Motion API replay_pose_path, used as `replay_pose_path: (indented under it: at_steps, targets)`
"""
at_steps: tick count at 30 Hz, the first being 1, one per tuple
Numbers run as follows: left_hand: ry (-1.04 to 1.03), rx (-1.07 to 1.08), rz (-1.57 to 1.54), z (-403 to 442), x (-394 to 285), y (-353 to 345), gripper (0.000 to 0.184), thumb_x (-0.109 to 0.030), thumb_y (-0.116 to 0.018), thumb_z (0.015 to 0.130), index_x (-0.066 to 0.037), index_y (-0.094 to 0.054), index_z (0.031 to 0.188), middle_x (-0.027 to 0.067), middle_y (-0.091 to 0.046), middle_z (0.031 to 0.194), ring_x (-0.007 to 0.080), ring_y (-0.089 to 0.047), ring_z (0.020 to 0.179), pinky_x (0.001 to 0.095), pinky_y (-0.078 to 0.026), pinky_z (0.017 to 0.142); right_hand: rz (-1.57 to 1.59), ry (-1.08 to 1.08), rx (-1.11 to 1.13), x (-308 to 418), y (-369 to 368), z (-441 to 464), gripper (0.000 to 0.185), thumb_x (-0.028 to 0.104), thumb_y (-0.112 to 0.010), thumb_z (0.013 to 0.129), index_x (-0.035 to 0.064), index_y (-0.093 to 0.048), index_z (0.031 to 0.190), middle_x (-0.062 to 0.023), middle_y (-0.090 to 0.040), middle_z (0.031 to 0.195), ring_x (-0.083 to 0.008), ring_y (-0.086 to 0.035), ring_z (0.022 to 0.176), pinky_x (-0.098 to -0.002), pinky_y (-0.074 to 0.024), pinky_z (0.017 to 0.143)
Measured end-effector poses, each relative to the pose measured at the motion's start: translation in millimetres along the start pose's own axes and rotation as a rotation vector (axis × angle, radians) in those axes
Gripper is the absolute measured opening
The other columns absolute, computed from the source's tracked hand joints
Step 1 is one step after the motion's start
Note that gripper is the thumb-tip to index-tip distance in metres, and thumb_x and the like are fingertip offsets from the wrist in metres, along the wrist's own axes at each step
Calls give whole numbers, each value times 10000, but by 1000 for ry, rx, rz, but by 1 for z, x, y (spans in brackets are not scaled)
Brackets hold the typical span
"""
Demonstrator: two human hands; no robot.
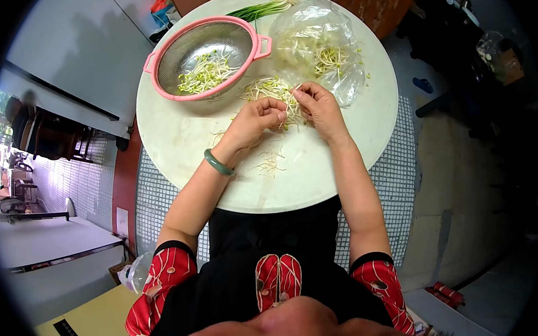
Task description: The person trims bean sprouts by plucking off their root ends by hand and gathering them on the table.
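Observation:
A loose pile of bean sprouts point(267, 89) lies on the round white table point(305, 179), right at my hands. My left hand point(258, 119), with a green bangle on its wrist, has thumb and fingers pinched together at the near edge of the pile. Close beside it, my right hand point(319, 109) pinches at the sprouts with thumb and forefinger. Pale sprout strands show between the two hands. Thin root bits point(270, 163) are scattered on the table nearer to me. To the left, a pink-rimmed strainer point(215, 97) holds more sprouts.
A clear plastic bag point(302, 25) with more sprouts lies at the right back of the table. Green onions point(260, 10) rest behind the strainer. A blue slipper point(422, 85) is on the floor at the right.

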State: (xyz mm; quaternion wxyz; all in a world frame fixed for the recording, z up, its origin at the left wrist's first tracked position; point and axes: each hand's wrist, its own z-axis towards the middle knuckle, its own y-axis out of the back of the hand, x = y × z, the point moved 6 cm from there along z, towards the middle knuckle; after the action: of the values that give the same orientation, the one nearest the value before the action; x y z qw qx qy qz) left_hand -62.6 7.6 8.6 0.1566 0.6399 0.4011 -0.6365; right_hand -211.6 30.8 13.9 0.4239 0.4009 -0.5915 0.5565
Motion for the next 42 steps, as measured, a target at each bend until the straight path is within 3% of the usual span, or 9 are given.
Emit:
replay_pose_path:
  at_steps: [6, 18, 27, 33, 42]
  targets:
    - [120, -45, -20, -11, 1, -6, 182, -70, -617, 890, -4, -610, 1059, 3, -592, 841, 69, -502, 711, 194, -429, 674, 21, 52, 12, 5, 0, 0, 105, 151, -648, 897, 62, -618, 944, 52, -543, 767, -2, -392, 571, -169, -310, 475]
    - [94, -49, -73, -7, 8, -9, 106, -110, -633, 891, -21, -626, 949, -28, -551, 736, 55, -453, 626, 198, -378, 592, -15, 133, 50, 9, -4, -3, 109, 112, -652, 886, 50, -625, 971, 39, -564, 786, -11, -417, 588, -170, -328, 492]
    - [63, -42, -68, -4, 11, -6, 77, -108, -630, 888, -44, -595, 913, -9, -569, 760, 67, -479, 624, 201, -396, 581, -2, 124, 54, 13, -9, -5, 88, 99, -639, 893, 43, -607, 952, 18, -603, 810, -10, -417, 565, -166, -330, 478]
    - [39, -63, -172, -4, 11, -6, 81, -78, -602, 904, -46, -558, 964, 42, -620, 840, 77, -515, 640, 200, -433, 594, -33, 127, 66, 16, -11, -7, 87, 97, -627, 901, 38, -590, 953, 8, -619, 828, -6, -421, 549, -159, -335, 472]
    - [-134, -96, -130, 3, 7, 0, 246, -19, -580, 899, -17, -499, 1132, 26, -596, 843, 67, -513, 688, 193, -422, 619, -41, 112, 69, 9, -12, -5, 102, 91, -630, 900, 35, -588, 975, 44, -548, 790, 3, -414, 601, -155, -315, 496]
